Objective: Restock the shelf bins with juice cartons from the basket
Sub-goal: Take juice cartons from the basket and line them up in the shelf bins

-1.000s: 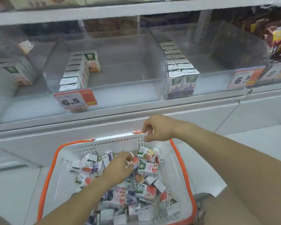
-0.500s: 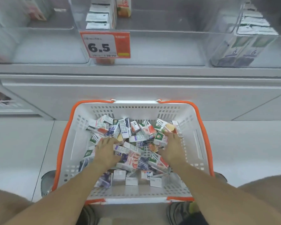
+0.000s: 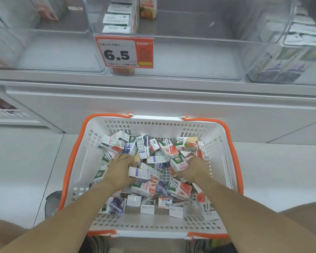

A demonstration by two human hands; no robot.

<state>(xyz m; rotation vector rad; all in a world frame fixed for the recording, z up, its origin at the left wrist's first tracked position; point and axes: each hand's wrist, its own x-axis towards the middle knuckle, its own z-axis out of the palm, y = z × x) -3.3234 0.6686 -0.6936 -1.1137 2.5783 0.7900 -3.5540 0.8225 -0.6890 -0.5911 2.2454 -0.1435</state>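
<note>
A white basket (image 3: pixel 91 143) with an orange rim sits on the floor below me, holding several small juice cartons in a loose heap. My left hand (image 3: pixel 119 172) is down in the heap, fingers closed around a white carton with blue print (image 3: pixel 142 173). My right hand (image 3: pixel 194 170) grips a white carton with a green and red label (image 3: pixel 179 162). Above, a clear shelf bin (image 3: pixel 190 57) holds a short row of cartons (image 3: pixel 117 21) at its left side. Another clear bin (image 3: pixel 281 66) at the right holds purple-labelled cartons.
A price tag reading 6.5 (image 3: pixel 124 52) hangs on the middle bin's front. A third clear bin (image 3: pixel 44 52) stands at the left. The white shelf base (image 3: pixel 153 99) runs behind the basket. My shoes (image 3: pixel 53 203) and knees flank the basket on the pale floor.
My view dropped from the shelf to the basket. My right hand left the basket's far rim and went into the cartons. Both hands have closed on cartons.
</note>
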